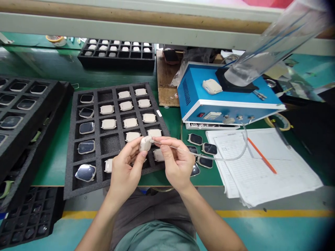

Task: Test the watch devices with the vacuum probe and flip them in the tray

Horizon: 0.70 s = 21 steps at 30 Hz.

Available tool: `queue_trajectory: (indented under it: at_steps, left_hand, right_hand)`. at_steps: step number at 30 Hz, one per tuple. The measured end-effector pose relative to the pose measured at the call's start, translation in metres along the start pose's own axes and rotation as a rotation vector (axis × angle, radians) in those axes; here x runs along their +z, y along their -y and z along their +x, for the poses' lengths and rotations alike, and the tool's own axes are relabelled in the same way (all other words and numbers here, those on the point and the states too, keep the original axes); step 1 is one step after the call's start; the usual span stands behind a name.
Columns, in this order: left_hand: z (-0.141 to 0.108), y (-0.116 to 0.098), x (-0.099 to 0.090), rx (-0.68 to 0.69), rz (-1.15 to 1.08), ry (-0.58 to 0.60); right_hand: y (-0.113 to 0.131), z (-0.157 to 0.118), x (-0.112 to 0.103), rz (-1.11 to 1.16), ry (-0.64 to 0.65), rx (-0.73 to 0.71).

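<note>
A beige watch case [145,143] is held in the fingers of my left hand [127,169], above the black foam tray [68,146]. My right hand [180,164] pinches the end of a clear thin tube [204,157], whose tip meets the right side of the case. From there the tube curves up to the front of a blue machine [192,90]. Beige cases lie in many compartments of the tray, and its left column holds watches with dark screens facing up [87,128]. Some compartments have nothing in them.
Several dark-screened watches [209,148] lie right of my right hand. Papers [261,167] with an orange pen [261,155] are further right. Another case [211,86] and a clear cylinder [251,62] stand on the machine. More foam trays [49,108] are at left; a shelf [131,29] spans above.
</note>
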State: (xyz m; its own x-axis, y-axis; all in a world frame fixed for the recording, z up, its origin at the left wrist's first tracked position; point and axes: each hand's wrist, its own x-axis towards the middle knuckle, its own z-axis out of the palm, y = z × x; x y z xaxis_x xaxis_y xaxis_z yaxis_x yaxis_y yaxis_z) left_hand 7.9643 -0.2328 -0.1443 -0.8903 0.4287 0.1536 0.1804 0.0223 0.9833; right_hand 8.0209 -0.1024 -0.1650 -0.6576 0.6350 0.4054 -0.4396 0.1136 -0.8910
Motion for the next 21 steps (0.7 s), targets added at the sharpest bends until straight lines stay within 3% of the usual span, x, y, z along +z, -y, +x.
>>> queue_trajectory:
  at_steps: [21]
  left_hand:
    - [0.007,-0.001,-0.004,0.01,0.097,-0.068]
  right_hand:
    - [-0.006,0.009,0.004,0.135,0.034,-0.033]
